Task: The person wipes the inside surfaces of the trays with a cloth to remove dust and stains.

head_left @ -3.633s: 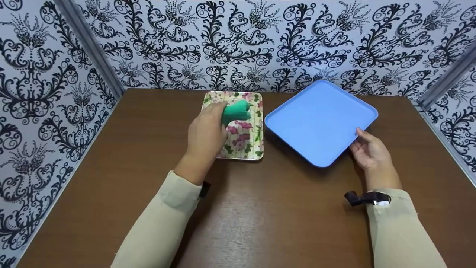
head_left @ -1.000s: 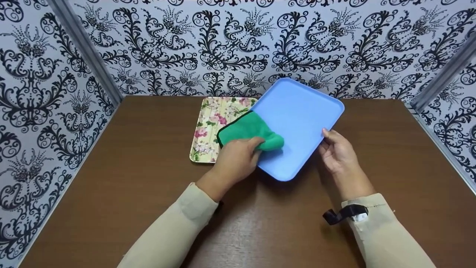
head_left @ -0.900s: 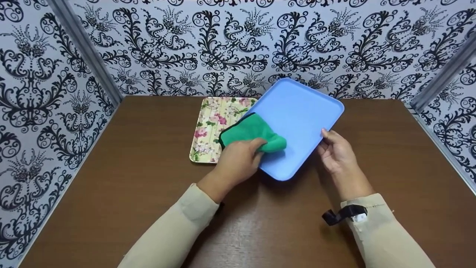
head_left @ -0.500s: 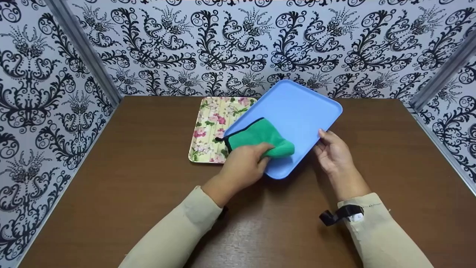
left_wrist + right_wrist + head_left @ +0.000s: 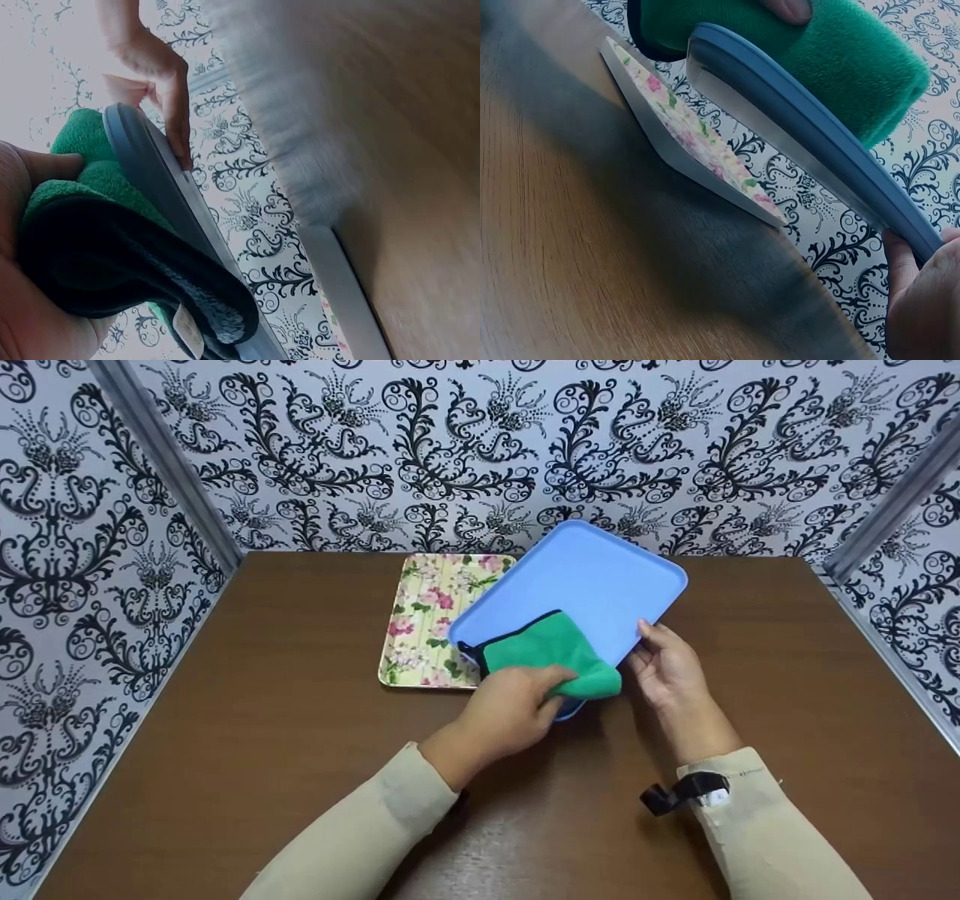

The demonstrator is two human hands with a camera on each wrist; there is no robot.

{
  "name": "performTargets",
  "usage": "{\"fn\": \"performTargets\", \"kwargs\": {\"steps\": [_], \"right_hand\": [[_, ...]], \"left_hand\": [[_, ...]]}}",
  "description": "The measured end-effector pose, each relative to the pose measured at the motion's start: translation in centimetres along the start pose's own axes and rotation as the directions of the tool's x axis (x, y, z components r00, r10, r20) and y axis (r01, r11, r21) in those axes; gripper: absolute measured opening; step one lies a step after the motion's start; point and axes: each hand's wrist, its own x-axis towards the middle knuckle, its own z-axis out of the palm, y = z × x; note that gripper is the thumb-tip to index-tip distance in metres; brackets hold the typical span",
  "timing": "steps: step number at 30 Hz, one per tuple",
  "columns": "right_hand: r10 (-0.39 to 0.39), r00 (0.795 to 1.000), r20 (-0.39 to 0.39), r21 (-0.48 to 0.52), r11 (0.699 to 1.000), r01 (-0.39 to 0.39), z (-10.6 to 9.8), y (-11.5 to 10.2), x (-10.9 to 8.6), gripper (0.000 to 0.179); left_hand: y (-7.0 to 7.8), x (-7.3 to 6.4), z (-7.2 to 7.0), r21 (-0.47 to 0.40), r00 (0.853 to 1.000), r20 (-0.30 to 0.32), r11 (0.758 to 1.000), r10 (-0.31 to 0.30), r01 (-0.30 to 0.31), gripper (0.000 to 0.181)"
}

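Note:
My left hand (image 5: 517, 709) grips a folded green cloth (image 5: 551, 649) with a black edge, over the near part of a blue tray (image 5: 592, 577). In the left wrist view the cloth (image 5: 90, 165) bunches between thumb and fingers, beside the tray's rim. My right hand (image 5: 671, 671) holds the tray by its right edge, thumb on top and fingers beneath. The right wrist view shows the tray (image 5: 810, 127) tilted and raised off the table, with the cloth (image 5: 855, 67) on its upper face. The tray's near corner is partly hidden by the left hand and cloth.
A floral tray (image 5: 420, 622) lies flat on the brown table (image 5: 300, 660), partly under the blue tray's left corner as seen from above. Patterned walls (image 5: 337, 450) close off the back and both sides.
Over the last second the left hand has drawn the cloth toward the tray's near right side. Earlier, the cloth was above the floral tray and the blue tray was farther right.

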Motion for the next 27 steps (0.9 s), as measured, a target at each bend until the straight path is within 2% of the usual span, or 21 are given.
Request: {"fn": "performTargets", "kwargs": {"steps": [3, 6, 10, 12, 18, 22, 27], "right_hand": [[0.010, 1.000, -0.018, 0.005, 1.000, -0.010, 0.0, -0.1, -0.1, 0.020], [0.019, 0.999, -0.029, 0.013, 1.000, -0.018, 0.1, -0.3, -0.1, 0.019], [0.018, 1.000, -0.024, 0.021, 1.000, -0.018, 0.1, -0.6, -0.1, 0.017], [0.010, 1.000, -0.021, 0.011, 1.000, -0.010, 0.2, -0.6, -0.2, 0.018], [-0.003, 1.000, -0.027, -0.011, 1.000, 0.003, 0.4, -0.4, -0.2, 0.019], [0.011, 0.999, -0.033, 0.004, 1.000, -0.011, 0.4, -0.3, 0.0, 0.017], [0.024, 0.999, -0.040, -0.002, 1.000, -0.024, 0.3, -0.1, 0.1, 0.017]], "left_hand": [[0.2, 0.0, 0.2, 0.012, 0.998, 0.014, 0.998, 0.055, -0.055, 0.031], [0.2, -0.1, 0.3, 0.059, 0.991, 0.016, 0.990, 0.129, -0.130, 0.030], [0.2, -0.1, 0.1, 0.152, 0.973, 0.039, 0.961, 0.227, -0.230, 0.028], [0.1, 0.0, -0.2, 0.197, 0.965, 0.068, 0.944, 0.255, -0.263, 0.028], [-0.1, -0.1, -0.9, 0.299, 0.955, 0.150, 0.909, 0.254, -0.289, 0.033], [-0.8, 0.0, -1.2, 0.374, 0.953, 0.165, 0.878, 0.255, -0.300, 0.032], [-2.0, 0.2, -1.5, 0.414, 0.948, 0.176, 0.854, 0.264, -0.315, 0.030]]}}
